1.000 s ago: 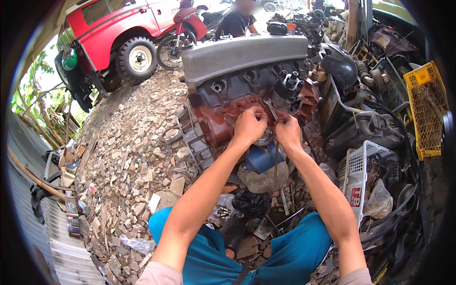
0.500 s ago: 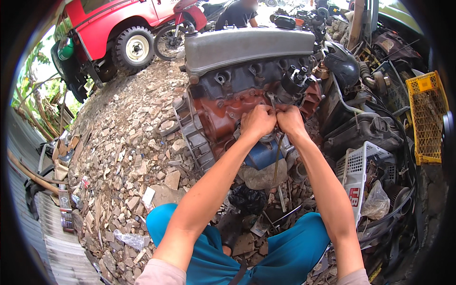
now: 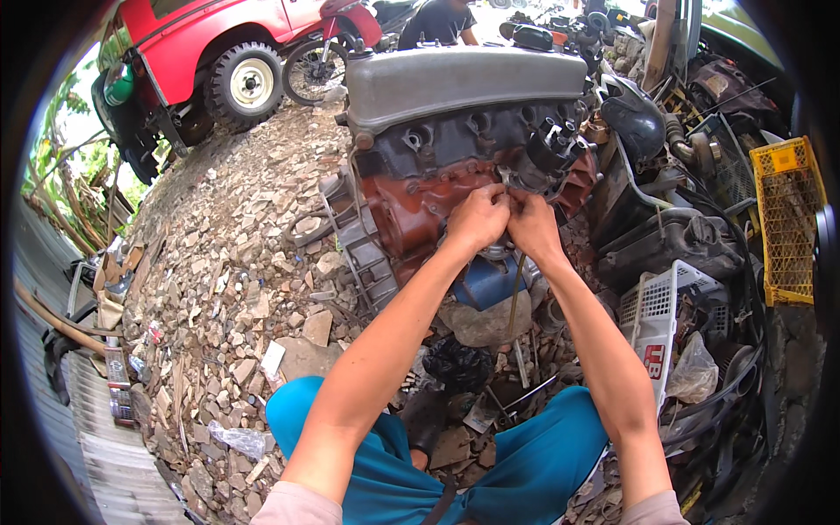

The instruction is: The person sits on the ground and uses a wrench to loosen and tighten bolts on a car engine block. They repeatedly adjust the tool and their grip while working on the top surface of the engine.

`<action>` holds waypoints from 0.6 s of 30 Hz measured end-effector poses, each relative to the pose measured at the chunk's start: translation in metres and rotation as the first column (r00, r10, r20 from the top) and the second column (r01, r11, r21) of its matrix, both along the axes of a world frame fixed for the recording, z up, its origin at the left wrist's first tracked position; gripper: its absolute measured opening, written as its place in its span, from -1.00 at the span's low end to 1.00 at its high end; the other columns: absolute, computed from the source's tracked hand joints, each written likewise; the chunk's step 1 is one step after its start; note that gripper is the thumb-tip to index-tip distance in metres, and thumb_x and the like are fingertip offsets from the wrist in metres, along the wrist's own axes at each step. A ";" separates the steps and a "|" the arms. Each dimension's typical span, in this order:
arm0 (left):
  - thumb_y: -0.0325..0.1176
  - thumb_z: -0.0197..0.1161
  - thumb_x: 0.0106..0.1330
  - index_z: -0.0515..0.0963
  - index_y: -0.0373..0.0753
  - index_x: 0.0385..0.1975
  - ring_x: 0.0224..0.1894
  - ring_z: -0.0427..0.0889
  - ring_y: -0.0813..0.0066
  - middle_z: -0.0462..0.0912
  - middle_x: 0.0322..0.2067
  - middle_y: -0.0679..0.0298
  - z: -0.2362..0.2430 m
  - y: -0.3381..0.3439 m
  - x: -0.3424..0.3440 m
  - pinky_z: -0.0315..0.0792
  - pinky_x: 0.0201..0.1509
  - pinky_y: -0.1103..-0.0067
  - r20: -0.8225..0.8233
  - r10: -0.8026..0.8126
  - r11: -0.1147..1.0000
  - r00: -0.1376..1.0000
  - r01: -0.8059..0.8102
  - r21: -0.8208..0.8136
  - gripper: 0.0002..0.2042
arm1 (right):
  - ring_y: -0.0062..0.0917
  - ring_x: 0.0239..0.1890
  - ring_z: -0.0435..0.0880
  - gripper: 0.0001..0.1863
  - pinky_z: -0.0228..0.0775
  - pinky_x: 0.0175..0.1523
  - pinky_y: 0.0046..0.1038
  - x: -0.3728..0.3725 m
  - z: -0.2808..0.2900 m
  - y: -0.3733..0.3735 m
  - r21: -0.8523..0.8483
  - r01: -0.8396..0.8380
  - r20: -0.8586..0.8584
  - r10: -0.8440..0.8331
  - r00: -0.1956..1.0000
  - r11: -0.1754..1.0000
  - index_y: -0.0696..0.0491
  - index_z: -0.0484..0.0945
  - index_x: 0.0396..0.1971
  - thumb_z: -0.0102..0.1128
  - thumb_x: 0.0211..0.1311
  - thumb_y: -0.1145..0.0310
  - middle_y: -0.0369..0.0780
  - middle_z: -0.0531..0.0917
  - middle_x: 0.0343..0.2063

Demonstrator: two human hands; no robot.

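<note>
An engine block (image 3: 416, 206), painted rusty red with a black upper part and a grey valve cover (image 3: 464, 83), stands in front of me. My left hand (image 3: 479, 219) and my right hand (image 3: 532, 226) meet at its side, just below the black distributor (image 3: 551, 150). The fingers of both are closed together around a small part that they hide. A thin brownish rod (image 3: 516, 284) slants down below the right hand, past a blue cylindrical part (image 3: 481, 284) under the block. Whether the rod touches my hand I cannot tell.
Broken stone (image 3: 236, 289) covers the ground, with tools (image 3: 522, 363) and a black plastic bag (image 3: 459, 363) between my knees. A white crate (image 3: 652, 324), a yellow crate (image 3: 787, 219) and metal parts crowd the right. Behind are a red vehicle (image 3: 206, 44), a motorcycle (image 3: 319, 66) and another person (image 3: 436, 24).
The engine sits slightly farther right in the picture. Both hands stay together at the same spot on it, with their fingers shifted only a little.
</note>
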State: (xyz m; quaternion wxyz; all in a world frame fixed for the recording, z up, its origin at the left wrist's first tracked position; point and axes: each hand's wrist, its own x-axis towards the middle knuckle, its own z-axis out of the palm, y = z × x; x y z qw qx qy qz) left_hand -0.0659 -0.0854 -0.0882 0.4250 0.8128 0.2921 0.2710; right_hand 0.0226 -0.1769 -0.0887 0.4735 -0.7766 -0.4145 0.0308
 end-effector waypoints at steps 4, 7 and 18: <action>-0.25 0.06 0.43 0.55 -0.32 0.15 0.03 0.65 0.39 0.68 0.02 0.08 -0.003 0.005 0.005 0.45 0.14 0.51 0.062 -0.056 0.990 0.997 0.064 -0.124 -0.60 | 0.06 -0.04 0.65 -0.58 0.48 0.07 -0.17 0.001 -0.001 0.003 0.084 0.000 -0.189 0.016 0.982 0.996 0.17 0.64 -0.01 0.06 0.26 0.25 0.19 0.67 -0.21; -0.26 0.04 0.46 0.54 -0.36 0.14 0.00 0.62 0.46 0.67 0.01 0.17 -0.002 0.004 0.004 0.47 0.08 0.51 0.293 -0.028 0.975 0.956 0.091 -0.202 -0.61 | 0.11 -0.02 0.63 -0.58 0.47 0.06 -0.15 0.000 0.003 0.009 0.140 -0.066 -0.190 0.092 0.978 0.988 0.27 0.64 -0.10 0.04 0.23 0.26 0.25 0.65 -0.23; 0.16 0.27 0.34 0.11 -0.47 0.41 0.31 0.42 0.12 0.42 0.22 -0.21 0.022 -0.002 -0.027 0.31 0.36 0.37 0.157 -0.247 0.941 0.956 0.276 -0.195 -0.10 | 0.12 -0.02 0.62 -0.57 0.44 0.05 -0.08 0.002 0.011 -0.001 -0.009 -0.204 0.004 0.204 0.979 0.979 0.21 0.64 -0.12 -0.02 0.32 0.17 0.18 0.67 -0.21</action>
